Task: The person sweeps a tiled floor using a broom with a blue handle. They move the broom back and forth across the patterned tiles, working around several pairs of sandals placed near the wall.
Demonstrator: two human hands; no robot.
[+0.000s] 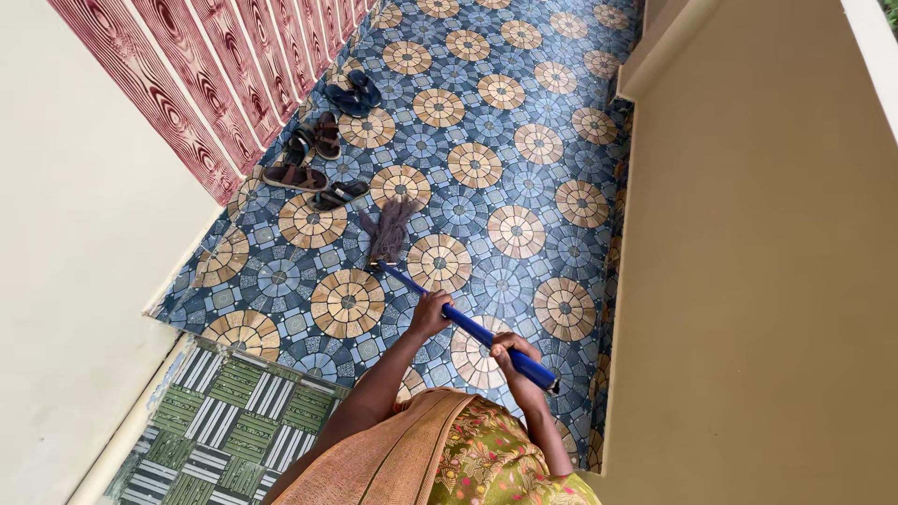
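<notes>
An orange and green patterned garment [440, 458] filled the near edge; the left hand [428, 314] and right hand [513, 355] were both wrapped around the blue mop handle [468, 325]; its grey mop head [388, 229] lay on the tiled floor [524, 140] near sandals [313, 154].

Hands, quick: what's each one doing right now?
Left hand: closed around the blue mop handle, lower down the shaft.
Right hand: closed around the same handle near its top end.
</notes>
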